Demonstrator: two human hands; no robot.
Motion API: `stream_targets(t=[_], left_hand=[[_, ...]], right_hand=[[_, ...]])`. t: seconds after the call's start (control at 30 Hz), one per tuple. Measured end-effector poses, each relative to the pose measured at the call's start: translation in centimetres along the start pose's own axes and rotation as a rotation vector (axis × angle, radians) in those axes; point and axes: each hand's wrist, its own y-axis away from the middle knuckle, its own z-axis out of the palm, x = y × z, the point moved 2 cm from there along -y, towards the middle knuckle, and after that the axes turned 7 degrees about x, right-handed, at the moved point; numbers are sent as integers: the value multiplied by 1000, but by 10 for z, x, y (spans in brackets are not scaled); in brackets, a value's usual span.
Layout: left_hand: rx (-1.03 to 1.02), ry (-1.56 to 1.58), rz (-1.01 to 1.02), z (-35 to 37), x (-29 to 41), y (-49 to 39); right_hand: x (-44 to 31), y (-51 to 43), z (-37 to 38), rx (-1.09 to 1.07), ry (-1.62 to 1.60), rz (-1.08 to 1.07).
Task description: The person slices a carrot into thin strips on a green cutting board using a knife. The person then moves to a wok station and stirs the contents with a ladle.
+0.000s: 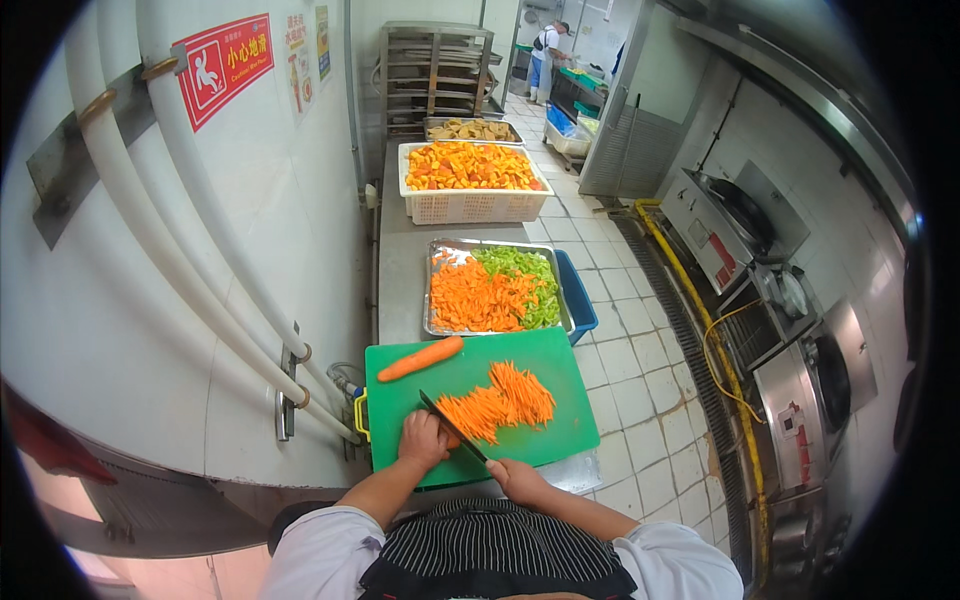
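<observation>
On a green cutting board [525, 349], my right hand [516, 480] grips the handle of a kitchen knife [455, 429], its dark blade slanting up to the left. My left hand [424, 439] presses down on a piece of carrot [451, 441] just left of the blade; most of that piece is hidden beneath my fingers. Thin carrot strips [495, 403] lie heaped to the right of the blade. A whole peeled carrot [421, 358] rests near the board's far left corner. Beyond the board, a metal tray [427, 306] holds orange carrot pieces [480, 296] and sliced green vegetable [536, 281].
A white plastic basket [480, 206] of orange chunks and a tray of brown pieces [472, 130] stand farther back. A blue bin [576, 296] is beside the table. White pipes [217, 225] run along the left wall; wok stoves [720, 225] line the right. Another person [546, 60] stands far off.
</observation>
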Motion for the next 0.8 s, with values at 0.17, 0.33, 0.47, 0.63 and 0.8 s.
stream_targets(t=[0.17, 0.33, 0.47, 0.63, 0.8], left_hand=[[-27, 63, -22, -8, 1, -8], [6, -48, 62, -14, 4, -5], [56, -83, 77, -8, 2, 1], [17, -63, 41, -2, -2, 3], [-57, -84, 12, -2, -4, 7]], right_hand=[[10, -15, 18, 86, -51, -117], [0, -11, 10, 83, -40, -85], [-6, 3, -12, -8, -5, -68], [1, 8, -13, -32, 33, -12], [-10, -10, 5, 16, -6, -65]])
